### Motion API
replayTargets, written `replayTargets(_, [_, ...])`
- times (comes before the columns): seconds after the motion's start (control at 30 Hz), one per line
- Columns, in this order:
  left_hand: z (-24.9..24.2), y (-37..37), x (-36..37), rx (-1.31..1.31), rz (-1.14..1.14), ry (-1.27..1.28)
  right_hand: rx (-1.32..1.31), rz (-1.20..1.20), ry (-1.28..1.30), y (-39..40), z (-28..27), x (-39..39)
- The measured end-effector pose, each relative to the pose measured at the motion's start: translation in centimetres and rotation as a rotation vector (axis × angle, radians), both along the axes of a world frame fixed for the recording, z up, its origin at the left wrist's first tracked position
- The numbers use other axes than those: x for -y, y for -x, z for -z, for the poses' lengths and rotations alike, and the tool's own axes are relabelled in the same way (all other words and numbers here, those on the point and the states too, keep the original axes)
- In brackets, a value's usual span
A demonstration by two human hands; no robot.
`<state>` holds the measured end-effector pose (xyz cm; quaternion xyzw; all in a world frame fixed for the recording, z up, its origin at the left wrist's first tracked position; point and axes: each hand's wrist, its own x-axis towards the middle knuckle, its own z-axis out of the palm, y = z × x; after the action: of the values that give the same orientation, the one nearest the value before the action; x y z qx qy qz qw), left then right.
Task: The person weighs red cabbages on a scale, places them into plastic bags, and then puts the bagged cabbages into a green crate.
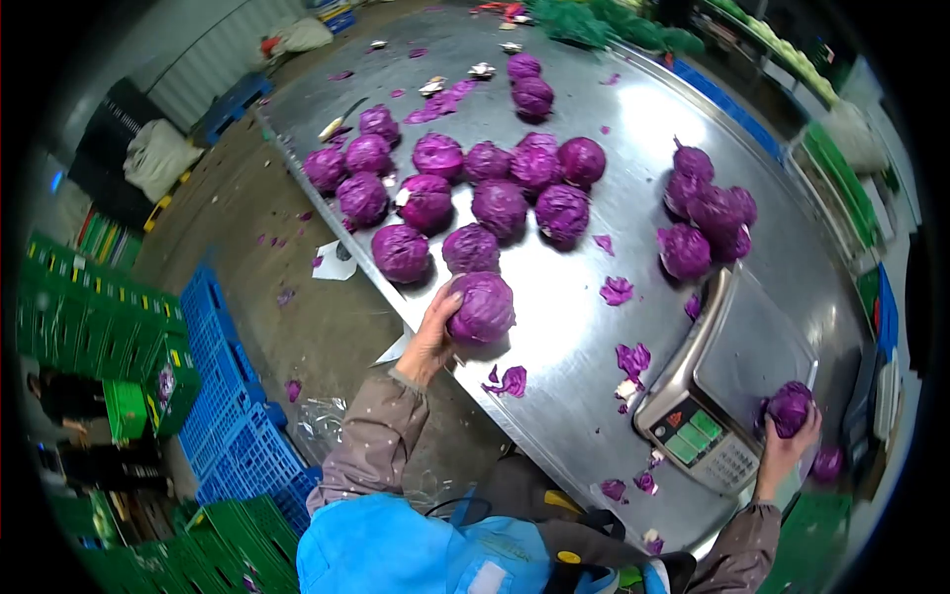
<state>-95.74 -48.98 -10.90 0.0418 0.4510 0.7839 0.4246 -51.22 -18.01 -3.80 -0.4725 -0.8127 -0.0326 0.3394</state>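
Observation:
My left hand (431,334) is wrapped round the side of a red cabbage (482,307), close over the metal table's near edge. Another red cabbage (790,409) sits in my right hand (788,450), at the right corner of the weighing scale (747,346). The scale has a flat metal plate and a green lit display (693,436) facing me. Just beyond my left hand lies a group of red cabbages (499,209) on the table. Several more (685,250) rest in a cluster behind the scale.
Torn purple leaves (616,290) are scattered over the steel table (554,366). Green netting (574,22) lies at the far end. Blue plastic crates (237,436) and stacked green crates (89,307) stand on the floor at left. Another person (74,401) is behind them.

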Motion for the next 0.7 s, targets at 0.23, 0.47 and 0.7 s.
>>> replayTargets(0.23, [-3.5,-5.4,-6.9,0.53,0.304,-0.346,-0.029,-0.06,0.09,-0.4,-0.1,1.7])
replayTargets(0.47, [-8.1,-12.5,-16.5,-0.122,0.654,-0.17,-0.307,0.151,0.308,-4.6,0.0,2.9])
replayTargets(0.7, [-7.8,-21.1,-25.3,-1.422,0.607,-0.071,-0.498,0.202,0.388,-8.6,-0.8,5.0])
